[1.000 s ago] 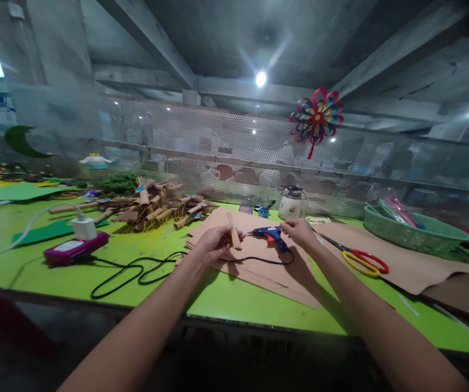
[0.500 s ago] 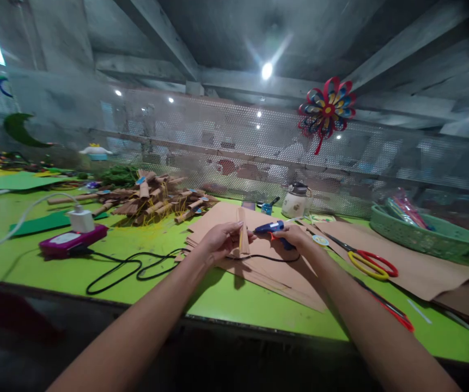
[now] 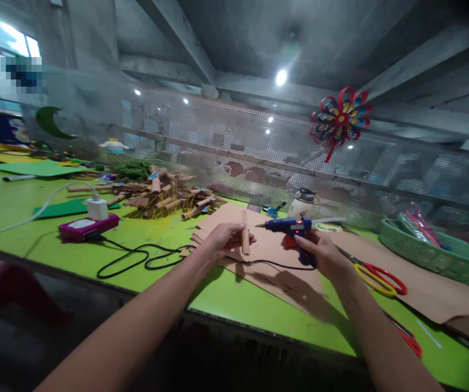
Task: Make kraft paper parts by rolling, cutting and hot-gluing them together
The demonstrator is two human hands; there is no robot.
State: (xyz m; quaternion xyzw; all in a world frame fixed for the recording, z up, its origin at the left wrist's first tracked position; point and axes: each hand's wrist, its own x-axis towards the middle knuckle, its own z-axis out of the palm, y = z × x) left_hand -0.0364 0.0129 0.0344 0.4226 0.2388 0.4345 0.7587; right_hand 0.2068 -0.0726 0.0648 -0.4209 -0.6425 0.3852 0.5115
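Note:
Pinched upright in my left hand (image 3: pixel 228 239) is a rolled brown paper piece (image 3: pixel 246 234). My right hand (image 3: pixel 324 251) grips a blue hot glue gun (image 3: pixel 287 224), its nozzle pointing left, a short way from the paper roll and not touching it. A small red light glows on the gun, and a white glue stick (image 3: pixel 332 220) sticks out of its back. Under both hands lie stacked brown paper sheets (image 3: pixel 275 283). The gun's black cord (image 3: pixel 152 260) runs left across the green table (image 3: pixel 201 296).
A purple power strip (image 3: pixel 89 226) with a white plug is at left. Behind it lies a pile of brown paper rolls (image 3: pixel 164 198). Yellow-and-red scissors (image 3: pixel 381 279), red-handled scissors (image 3: pixel 409 338) and a green basket (image 3: pixel 434 253) are at right. A white jug (image 3: pixel 303 204) stands behind the gun.
My right hand has drawn the glue gun back to the right and raised it, off the paper piece. My left hand still holds the paper, which now looks closed into a roll. The view has shifted left.

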